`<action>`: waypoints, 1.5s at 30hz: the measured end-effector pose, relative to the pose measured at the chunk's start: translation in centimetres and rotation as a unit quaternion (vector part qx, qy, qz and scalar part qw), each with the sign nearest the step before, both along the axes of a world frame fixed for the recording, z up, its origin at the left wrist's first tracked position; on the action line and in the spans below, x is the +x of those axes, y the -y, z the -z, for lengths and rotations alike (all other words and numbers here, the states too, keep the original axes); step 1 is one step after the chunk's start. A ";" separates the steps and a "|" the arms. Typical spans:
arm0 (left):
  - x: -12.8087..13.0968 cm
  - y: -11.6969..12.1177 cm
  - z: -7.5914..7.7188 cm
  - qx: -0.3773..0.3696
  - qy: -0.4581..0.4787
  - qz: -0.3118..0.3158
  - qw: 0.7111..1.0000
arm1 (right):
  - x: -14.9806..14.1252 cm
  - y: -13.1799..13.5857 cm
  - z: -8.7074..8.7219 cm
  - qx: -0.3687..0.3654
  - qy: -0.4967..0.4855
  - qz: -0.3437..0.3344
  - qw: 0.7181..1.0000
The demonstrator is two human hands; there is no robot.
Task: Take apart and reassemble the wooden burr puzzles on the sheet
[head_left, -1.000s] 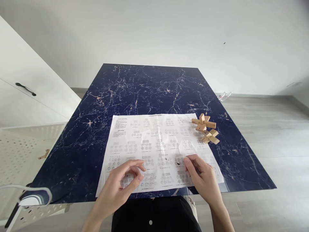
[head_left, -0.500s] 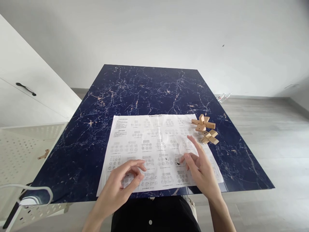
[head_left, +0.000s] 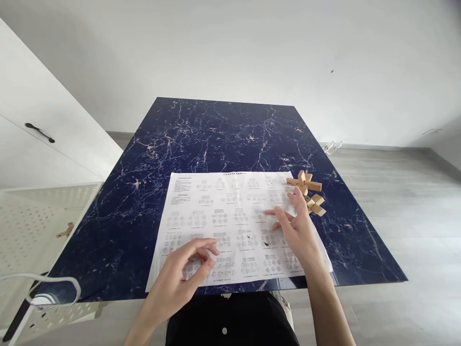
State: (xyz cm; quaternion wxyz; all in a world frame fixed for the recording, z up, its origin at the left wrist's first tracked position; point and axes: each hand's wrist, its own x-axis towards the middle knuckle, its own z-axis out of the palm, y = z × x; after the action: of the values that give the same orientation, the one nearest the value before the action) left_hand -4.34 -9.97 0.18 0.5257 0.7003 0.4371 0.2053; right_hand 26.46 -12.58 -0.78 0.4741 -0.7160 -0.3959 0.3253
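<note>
I'm seeing the nearer, right grip (head_left: 299, 231) standing empty, fingers spread, two wooden burr puzzles (head_left: 306, 182) lying just forward-right of it.

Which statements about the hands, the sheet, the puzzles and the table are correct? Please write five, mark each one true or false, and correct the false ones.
1. The sheet lies on the table. True.
2. The right hand is nearer than the left hand to the two puzzles on the table. True.
3. These puzzles are at the left edge of the sheet. False: they are at its right edge.
4. The left hand grips a pencil. False: no object can be seen in it.
5. The table is plain white. False: it is dark blue, with pale veins.
</note>
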 end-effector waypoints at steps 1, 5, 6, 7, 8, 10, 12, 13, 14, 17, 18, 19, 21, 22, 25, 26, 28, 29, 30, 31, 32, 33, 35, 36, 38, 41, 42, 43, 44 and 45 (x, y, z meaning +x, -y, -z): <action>0.0 0.0 0.0 0.001 0.001 0.000 1.000 | 0.1 -0.1 0.0 -0.005 -0.003 0.004 1.000; -0.2 0.1 0.1 -0.003 -0.002 0.002 1.000 | 0.2 -0.3 -0.2 -0.024 -0.008 0.023 0.999; -0.2 0.1 0.2 -0.004 -0.003 0.002 1.000 | 0.1 -0.4 -0.4 -0.028 -0.007 0.028 0.999; -0.2 0.2 0.2 -0.004 -0.003 0.002 1.000 | 0.1 -0.4 -0.5 -0.032 -0.006 0.032 0.999; -0.3 0.2 0.2 -0.004 -0.003 0.002 1.000 | 0.1 -0.5 -0.6 -0.034 -0.006 0.034 0.999; -0.3 0.2 0.2 -0.001 -0.002 0.001 1.000 | 0.2 -0.7 -0.6 -0.033 -0.010 0.035 0.999; -0.2 0.2 0.2 0.002 -0.003 -0.001 1.000 | 0.3 -0.9 -0.4 -0.031 -0.015 0.035 0.999; -0.2 0.2 0.2 0.003 -0.003 -0.001 1.000 | 0.4 -1.0 -0.3 -0.031 -0.014 0.033 0.999; -0.1 0.2 0.2 0.003 -0.004 -0.002 1.000 | 0.5 -1.1 -0.2 -0.029 -0.011 0.033 0.999; 0.0 0.1 0.1 0.001 -0.005 -0.002 1.000 | 0.6 -1.4 0.1 -0.017 -0.004 0.034 0.999; 0.0 0.1 0.1 0.001 -0.006 -0.002 1.000 | 0.6 -1.5 0.1 -0.013 -0.004 0.036 0.999; 0.0 0.1 0.1 0.001 -0.006 -0.002 1.000 | 0.6 -1.6 0.1 -0.012 -0.006 0.039 0.999; 0.0 0.1 0.1 0.003 -0.004 -0.002 1.000 | 0.6 -1.6 0.1 -0.015 -0.010 0.045 0.999; 0.0 0.1 0.1 0.004 -0.002 -0.002 1.000 | 0.6 -1.6 0.2 -0.016 -0.010 0.047 0.999; 0.0 0.2 -0.1 0.005 -0.001 -0.003 1.000 | 0.5 -1.5 0.4 -0.006 -0.005 0.051 0.999; 0.1 0.2 -0.1 0.005 -0.002 -0.003 1.000 | 0.4 -1.4 0.4 0.004 -0.002 0.050 0.999; 0.2 0.2 -0.3 0.007 -0.003 -0.006 1.000 | 0.1 -1.3 0.6 0.023 0.009 0.051 0.998; 0.2 0.2 -0.3 0.009 -0.003 -0.009 1.000 | 0.0 -1.2 0.7 0.032 0.017 0.051 0.998; 0.2 0.2 -0.3 0.011 -0.002 -0.011 1.000 | -0.1 -1.1 0.7 0.039 0.025 0.052 0.998; 0.2 0.2 -0.3 0.011 -0.001 -0.012 1.000 | -0.3 -1.0 0.7 0.047 0.032 0.052 0.997; 0.2 0.2 -0.3 0.010 0.000 -0.013 1.000 | -0.4 -0.9 0.7 0.056 0.038 0.053 0.996; 0.1 0.2 -0.2 0.008 0.000 -0.013 1.000 | -0.6 -0.8 0.6 0.066 0.041 0.052 0.996; 0.0 0.2 -0.1 0.002 -0.001 -0.012 1.000 | -1.1 -0.4 0.5 0.085 0.041 0.047 0.994; 0.0 0.2 -0.1 -0.002 -0.001 -0.012 1.000 | -1.5 -0.2 0.3 0.093 0.038 0.043 0.994; 0.0 0.3 0.0 -0.008 -0.001 -0.012 1.000 | -2.4 0.5 -0.1 0.106 0.031 0.029 0.994; 0.2 0.3 -0.2 -0.010 0.011 -0.018 1.000 | -4.5 1.8 -0.8 0.129 0.030 -0.007 0.991; 0.3 0.4 -0.2 -0.009 0.018 -0.022 1.000 | -5.3 2.3 -1.0 0.138 0.030 -0.026 0.990; 0.4 0.4 -0.3 -0.009 0.026 -0.026 0.999 | -6.1 2.7 -1.2 0.138 0.034 -0.045 0.989; 0.4 0.4 -0.3 -0.008 0.033 -0.031 0.999 | -6.9 3.2 -1.4 0.145 0.040 -0.071 0.986; 0.5 0.4 -0.4 -0.008 0.041 -0.037 0.998 | -7.7 3.6 -1.5 0.152 0.044 -0.093 0.983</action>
State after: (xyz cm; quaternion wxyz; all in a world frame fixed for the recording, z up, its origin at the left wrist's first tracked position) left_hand -3.87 -10.40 0.54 0.5406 0.6709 0.4422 0.2493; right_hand 18.71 -16.15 0.74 0.5270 -0.6091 -0.5266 0.2722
